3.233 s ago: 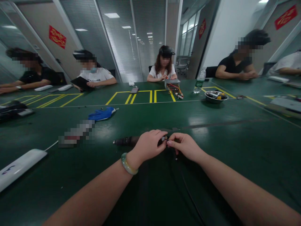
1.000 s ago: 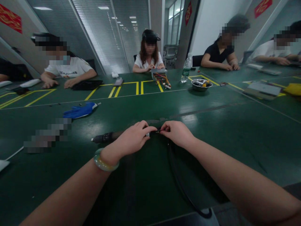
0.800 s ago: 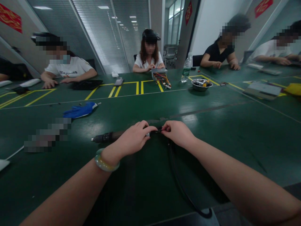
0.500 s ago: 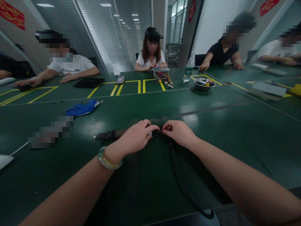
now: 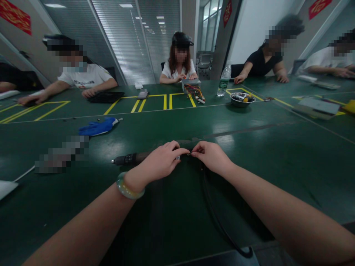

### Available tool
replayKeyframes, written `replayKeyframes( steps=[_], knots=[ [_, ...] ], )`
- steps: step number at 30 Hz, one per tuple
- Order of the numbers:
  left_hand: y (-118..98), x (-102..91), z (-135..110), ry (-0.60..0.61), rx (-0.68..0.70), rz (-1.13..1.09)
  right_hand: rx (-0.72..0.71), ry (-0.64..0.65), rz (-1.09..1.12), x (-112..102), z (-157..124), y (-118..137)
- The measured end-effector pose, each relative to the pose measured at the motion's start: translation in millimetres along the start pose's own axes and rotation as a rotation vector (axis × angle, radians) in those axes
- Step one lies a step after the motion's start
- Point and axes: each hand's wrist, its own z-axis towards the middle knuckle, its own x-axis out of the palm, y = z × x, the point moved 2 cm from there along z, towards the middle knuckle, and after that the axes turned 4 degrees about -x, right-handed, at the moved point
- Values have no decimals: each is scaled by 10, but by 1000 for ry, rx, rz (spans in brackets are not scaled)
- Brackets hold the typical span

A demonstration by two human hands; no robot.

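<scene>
An electric screwdriver point(image 5: 129, 159) lies on the green table point(image 5: 177, 221), its tip pointing left. My left hand point(image 5: 159, 162), with a bangle point(image 5: 129, 186) on the wrist, is closed over the screwdriver's body and hides much of it. Its index finger stretches right to the fingertips of my right hand point(image 5: 212, 157). That hand pinches a small dark piece with a glint, too small to name. From beneath the right hand a black cable point(image 5: 213, 207) curves down to the table's near edge. Whether the pinched piece belongs to the cable cannot be seen.
A blue glove point(image 5: 98, 126) lies at left beyond the screwdriver. Toward the far side stand a metal bowl point(image 5: 241, 103) of small parts, a water bottle point(image 5: 224, 79) and a metal box with coloured wires point(image 5: 191, 87). Several people sit across the table, one holding a dark tablet-like panel point(image 5: 107, 97).
My hands keep nearly the same pose, fingertips together. Across the table at left, a person's hand has moved onto the dark panel. The view has shifted very slightly.
</scene>
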Motion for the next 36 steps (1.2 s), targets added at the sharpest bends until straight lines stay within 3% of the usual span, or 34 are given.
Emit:
replayKeyframes(
  steps=[4, 12, 19, 21, 25, 27, 30, 33, 36],
  knots=[
    [-3, -1, -1, -8, 16, -8, 20, 8, 55, 34, 4, 0],
    [-37, 19, 3, -47, 9, 13, -8, 20, -141, 43, 14, 49],
    [-209, -101, -12, -251, 0, -43, 11, 10, -182, 35, 40, 91],
    [-307, -114, -33, -191, 78, -65, 19, 5, -204, 41, 40, 102],
    [-444, -21, -81, 134, 294, -172, 47, -22, -241, 69, 36, 111],
    [-433, 30, -86, 206, 287, -218, 43, -25, -249, 83, 49, 115],
    [-370, 69, -76, 223, 244, -286, 54, -26, -266, 42, 112, 80],
    [-327, 70, -75, 234, 231, -319, 122, -32, -285, -173, 201, -107],
    [-318, 54, -85, 245, 223, -316, 274, -50, -315, -643, 188, -543]
  ],
)
